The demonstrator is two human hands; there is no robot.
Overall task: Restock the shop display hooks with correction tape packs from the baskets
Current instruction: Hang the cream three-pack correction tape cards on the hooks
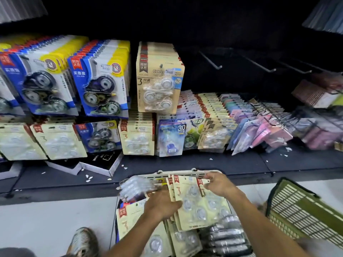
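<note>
A white basket point(185, 173) on the floor holds several beige correction tape packs. My left hand point(161, 204) grips the left edge of a small stack of beige packs point(196, 206) held over the basket. My right hand point(220, 184) pinches the top right corner of that same stack. More beige packs point(130, 219) lie loose in the basket below. On the display, a beige row point(160, 78) hangs on a hook. Bare hooks point(211, 61) stick out to its right.
Blue correction tape packs point(100, 78) fill hooks at left. Beige, blue and pastel packs point(259, 127) stand along the lower shelf. A green basket point(304, 208) lies tilted at right. Black boxes point(104, 162) rest on the shelf base. A shoe point(83, 242) shows at bottom left.
</note>
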